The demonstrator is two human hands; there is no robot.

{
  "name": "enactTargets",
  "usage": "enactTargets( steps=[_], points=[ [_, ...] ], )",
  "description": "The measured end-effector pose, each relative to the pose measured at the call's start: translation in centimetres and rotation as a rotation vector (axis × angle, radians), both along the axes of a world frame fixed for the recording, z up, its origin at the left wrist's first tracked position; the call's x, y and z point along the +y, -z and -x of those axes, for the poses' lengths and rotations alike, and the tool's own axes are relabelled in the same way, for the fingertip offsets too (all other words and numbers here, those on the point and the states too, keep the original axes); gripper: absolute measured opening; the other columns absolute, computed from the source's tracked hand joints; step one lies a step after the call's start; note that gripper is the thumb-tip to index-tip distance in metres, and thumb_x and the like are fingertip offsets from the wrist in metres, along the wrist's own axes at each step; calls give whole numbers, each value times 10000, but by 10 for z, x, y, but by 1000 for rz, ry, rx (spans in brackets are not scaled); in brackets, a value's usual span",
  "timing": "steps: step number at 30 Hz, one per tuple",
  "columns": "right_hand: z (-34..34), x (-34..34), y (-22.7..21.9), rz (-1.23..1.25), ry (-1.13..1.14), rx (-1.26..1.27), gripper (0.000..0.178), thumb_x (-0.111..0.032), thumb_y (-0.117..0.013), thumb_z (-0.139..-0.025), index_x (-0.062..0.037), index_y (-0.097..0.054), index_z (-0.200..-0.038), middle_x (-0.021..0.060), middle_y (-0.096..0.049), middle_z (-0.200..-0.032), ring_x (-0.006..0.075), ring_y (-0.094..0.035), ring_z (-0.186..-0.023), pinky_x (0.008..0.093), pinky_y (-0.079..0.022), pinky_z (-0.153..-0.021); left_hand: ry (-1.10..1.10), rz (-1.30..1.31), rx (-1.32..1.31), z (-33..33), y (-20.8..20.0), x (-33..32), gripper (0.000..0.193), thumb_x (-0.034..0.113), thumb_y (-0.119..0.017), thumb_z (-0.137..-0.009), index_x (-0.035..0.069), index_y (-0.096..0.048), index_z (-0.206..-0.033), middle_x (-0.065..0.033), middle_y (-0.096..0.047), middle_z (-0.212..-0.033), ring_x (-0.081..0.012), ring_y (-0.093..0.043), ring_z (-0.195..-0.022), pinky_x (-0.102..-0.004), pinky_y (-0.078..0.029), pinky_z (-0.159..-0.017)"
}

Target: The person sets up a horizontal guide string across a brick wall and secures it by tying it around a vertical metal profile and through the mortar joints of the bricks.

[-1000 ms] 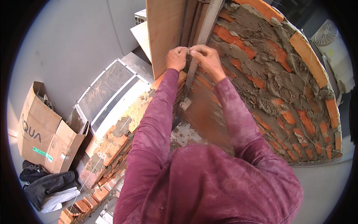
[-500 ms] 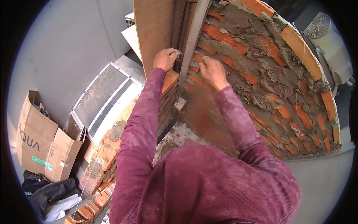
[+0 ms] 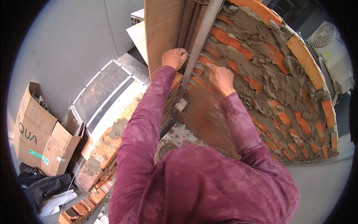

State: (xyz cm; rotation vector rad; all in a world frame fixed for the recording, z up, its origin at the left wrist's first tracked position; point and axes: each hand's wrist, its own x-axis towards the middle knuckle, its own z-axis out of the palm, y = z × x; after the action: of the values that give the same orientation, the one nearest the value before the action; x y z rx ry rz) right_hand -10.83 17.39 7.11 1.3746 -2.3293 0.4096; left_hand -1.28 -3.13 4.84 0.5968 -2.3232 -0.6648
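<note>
My left hand (image 3: 174, 58) is closed in a pinch beside the tall plywood board (image 3: 160, 33) and the upright metal straightedge (image 3: 199, 39). A thin pale string (image 3: 146, 80) runs to it from the lower left, and a short bit shows at its fingertips. To the right of the straightedge, my right hand (image 3: 222, 80) is raised before the brick wall (image 3: 274, 56), fingers curled and the index finger partly forward. Whatever it pinches is too small to make out. Below it is a blurred orange-brown patch (image 3: 205, 115) that I cannot identify.
Wet mortar covers much of the brick wall, where another string (image 3: 298, 108) hangs. A low brick wall (image 3: 108, 151) stands left. Further left are a cardboard box (image 3: 44, 130), dark cloth (image 3: 48, 190) and a framed panel (image 3: 100, 91). A white fan unit (image 3: 332, 48) is at far right.
Both hands have shifted slightly right in view, along with the board and wall. My right hand is a little lower, with its index finger showing more. My left hand stays pinched.
</note>
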Motion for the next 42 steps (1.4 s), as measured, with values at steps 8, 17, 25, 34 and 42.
enactTargets(
  steps=[8, 17, 25, 34, 42],
  points=[
    [-8, 18, -17, 35, -27, -57, 253, -172, -569, -854, -105, -704, -1058, 181, -663, -736, 346, -651, -648, 444, -512, -605, -19, -28, 63, 8, 1, 10, 329, 240, -501, -797, 146, -727, -1017, -134, -668, -1048, -353, -617, -978, -440, -488, -863],
    [-16, 19, -15, 6, -42, -194, 272, -195, -563, -851, -86, -698, -1060, 196, -660, -750, 371, -649, -688, 460, -512, -635, -5, -226, 313, 16, 8, 13, 343, 325, -568, -829, 113, -722, -1049, -147, -667, -976, -326, -622, -965, -389, -475, -835],
    [-22, 21, -13, -101, -27, -112, 256, -159, -553, -819, -53, -696, -1003, 221, -623, -673, 378, -635, -644, 469, -497, -601, -31, -438, 554, 15, -4, 28, 187, 193, -655, -834, 30, -712, -906, -146, -653, -887, -285, -658, -861, -343, -503, -716],
    [-24, 11, -1, -189, -81, -92, 199, -162, -536, -825, -41, -675, -900, 219, -617, -674, 396, -626, -652, 482, -486, -598, -74, -8, 784, 2, 27, 72, 107, 36, -646, -795, 40, -656, -901, -121, -607, -906, -291, -608, -836, -372, -499, -719],
    [-15, 4, 15, -88, -190, -364, 313, -209, -559, -833, -70, -671, -1090, 235, -602, -770, 416, -605, -724, 439, -472, -642, 147, -212, 683, 2, 78, 89, 112, 88, -631, -877, 43, -614, -978, -82, -624, -940, -211, -656, -820, -318, -535, -661]
  ],
)
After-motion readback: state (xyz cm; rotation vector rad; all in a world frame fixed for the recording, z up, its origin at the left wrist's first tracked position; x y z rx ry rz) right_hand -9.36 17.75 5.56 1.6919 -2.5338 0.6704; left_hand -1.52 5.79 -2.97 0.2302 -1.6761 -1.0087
